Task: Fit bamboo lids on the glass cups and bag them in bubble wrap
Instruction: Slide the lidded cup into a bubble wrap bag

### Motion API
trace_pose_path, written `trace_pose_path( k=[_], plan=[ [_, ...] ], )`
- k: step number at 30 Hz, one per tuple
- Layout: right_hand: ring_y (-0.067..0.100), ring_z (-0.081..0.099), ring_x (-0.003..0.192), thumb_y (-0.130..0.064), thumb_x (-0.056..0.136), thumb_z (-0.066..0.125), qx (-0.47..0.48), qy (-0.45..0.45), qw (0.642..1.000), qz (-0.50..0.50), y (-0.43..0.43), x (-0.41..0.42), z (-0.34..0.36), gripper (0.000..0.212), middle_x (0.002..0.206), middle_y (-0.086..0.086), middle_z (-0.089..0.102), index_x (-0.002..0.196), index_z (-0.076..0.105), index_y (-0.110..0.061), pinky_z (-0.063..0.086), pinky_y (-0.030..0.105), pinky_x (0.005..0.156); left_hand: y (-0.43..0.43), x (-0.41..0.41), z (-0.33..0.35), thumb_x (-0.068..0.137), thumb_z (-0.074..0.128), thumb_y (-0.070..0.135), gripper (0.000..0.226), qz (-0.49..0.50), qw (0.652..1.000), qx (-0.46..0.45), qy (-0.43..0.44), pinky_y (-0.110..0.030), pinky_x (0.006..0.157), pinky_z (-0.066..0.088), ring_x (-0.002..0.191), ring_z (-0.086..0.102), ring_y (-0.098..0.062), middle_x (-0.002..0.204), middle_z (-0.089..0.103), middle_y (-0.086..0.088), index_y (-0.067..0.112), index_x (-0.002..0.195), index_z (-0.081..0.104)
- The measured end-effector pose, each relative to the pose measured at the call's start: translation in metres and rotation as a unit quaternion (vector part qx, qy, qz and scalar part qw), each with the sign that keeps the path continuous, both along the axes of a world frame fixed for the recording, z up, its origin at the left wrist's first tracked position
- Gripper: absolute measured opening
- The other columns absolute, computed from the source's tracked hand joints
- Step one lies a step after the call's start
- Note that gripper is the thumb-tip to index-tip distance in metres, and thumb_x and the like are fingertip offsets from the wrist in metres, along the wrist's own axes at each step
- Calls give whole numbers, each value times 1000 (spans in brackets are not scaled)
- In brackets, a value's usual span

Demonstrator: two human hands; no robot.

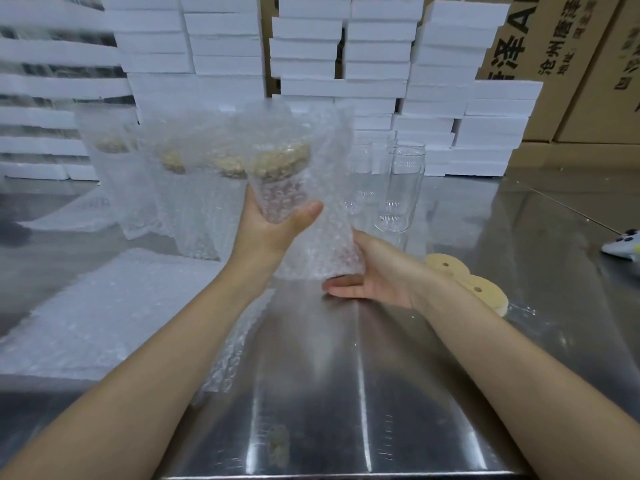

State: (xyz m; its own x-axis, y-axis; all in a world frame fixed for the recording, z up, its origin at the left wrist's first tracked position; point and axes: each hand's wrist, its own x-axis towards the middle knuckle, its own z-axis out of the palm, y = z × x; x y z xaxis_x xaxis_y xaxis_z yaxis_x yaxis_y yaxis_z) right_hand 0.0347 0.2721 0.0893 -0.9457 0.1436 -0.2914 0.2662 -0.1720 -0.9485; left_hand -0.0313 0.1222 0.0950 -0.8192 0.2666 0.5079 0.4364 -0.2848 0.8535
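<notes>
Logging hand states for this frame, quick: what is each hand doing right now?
Left hand: closed round the lidded glass cup through its bubble wrap bag.
Right hand: open, straight fingers under the bag's lower end.

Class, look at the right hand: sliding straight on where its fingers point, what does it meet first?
The right hand would likely meet the bubble-wrap bag first, at its lower end; the left forearm lies beyond, depth unclear.

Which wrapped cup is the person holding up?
The rightmost wrapped cup, gripped at its base by the left hand. The other wrapped cups stand on the table to its left.
</notes>
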Motion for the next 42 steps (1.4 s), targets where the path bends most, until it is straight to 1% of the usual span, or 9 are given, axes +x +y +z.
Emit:
trace_pose_path(
  k=[4, 9, 19, 22, 26, 29, 33, 39, 42],
  plan=[
    [12, 48, 37, -46, 103, 32, -13, -5, 998, -53, -15, -3, -10, 45, 57, 4, 55, 90, 56, -9, 34, 16, 33, 1, 5, 0, 57, 87, 40, 89, -13, 1000, -4, 22, -28, 92, 51, 116, 61, -12, 128, 60, -2, 25, 131, 41],
    [9, 37, 31, -28, 103, 39, 160, 83, 980, -84, -1, -5, -19, 43, 43, 1, 45, 65, 49, -12, 22, 14, 32, 0, 11, 6, 44, 84, 67, 117, -15, 995, -78, 54, -35, 106, 44, 122, 55, -6, 134, 56, 4, 22, 140, 35],
    [9, 49, 36, -13, 91, 50, 480, 151, 853, -139, 24, -13, -23, 25, 53, -1, 53, 73, 40, -26, 41, 27, 46, 8, 9, -12, 57, 90, 43, 88, 3, 986, -141, 91, -9, 89, 44, 114, 55, 6, 124, 59, 17, 25, 131, 44],
    [16, 59, 48, -36, 98, 49, 401, 235, 857, -225, 31, -11, -12, 28, 56, -4, 60, 75, 51, -20, 50, 34, 58, 6, 7, -10, 56, 86, 56, 82, 6, 984, -158, 79, -2, 83, 41, 108, 53, 17, 117, 58, 27, 34, 124, 46],
    [8, 66, 68, -51, 100, 36, 118, 290, 934, -173, 30, -12, 6, 47, 71, -6, 70, 84, 64, -16, 51, 21, 66, 3, 8, -4, 59, 77, 64, 67, 36, 984, -160, 68, -2, 76, 42, 96, 56, 19, 105, 61, 27, 34, 113, 52],
    [12, 66, 97, -43, 88, 58, 126, 326, 933, -85, 25, -13, 2, 33, 103, -5, 70, 108, 64, -18, 53, 27, 84, 0, 7, 1, 67, 73, 46, 42, 44, 990, -124, 54, -3, 70, 43, 87, 61, 16, 90, 67, 29, 34, 104, 55],
    [4, 62, 72, -17, 80, 77, 157, 395, 894, -139, 27, -9, 2, 14, 74, -13, 68, 80, 64, -22, 50, 20, 70, -3, 4, 6, 69, 71, 44, 44, 41, 993, -106, 36, -10, 78, 47, 91, 63, 12, 95, 69, 23, 30, 108, 57],
    [9, 52, 58, -82, 73, 43, 233, 215, 948, -44, 24, 0, 19, 60, 75, -5, 53, 87, 50, -24, 46, 28, 58, -7, 3, 10, 68, 74, 49, 73, 67, 996, -65, 12, -37, 102, 48, 113, 62, -10, 122, 65, -1, 12, 128, 53],
    [7, 51, 64, -88, 70, 33, 415, 183, 890, -53, 24, 7, 20, 56, 81, -6, 50, 88, 39, -35, 41, 26, 62, -7, 5, 10, 65, 78, 57, 92, 53, 994, -93, 24, -38, 106, 44, 123, 55, -12, 136, 56, 0, 15, 139, 41]
  ],
)
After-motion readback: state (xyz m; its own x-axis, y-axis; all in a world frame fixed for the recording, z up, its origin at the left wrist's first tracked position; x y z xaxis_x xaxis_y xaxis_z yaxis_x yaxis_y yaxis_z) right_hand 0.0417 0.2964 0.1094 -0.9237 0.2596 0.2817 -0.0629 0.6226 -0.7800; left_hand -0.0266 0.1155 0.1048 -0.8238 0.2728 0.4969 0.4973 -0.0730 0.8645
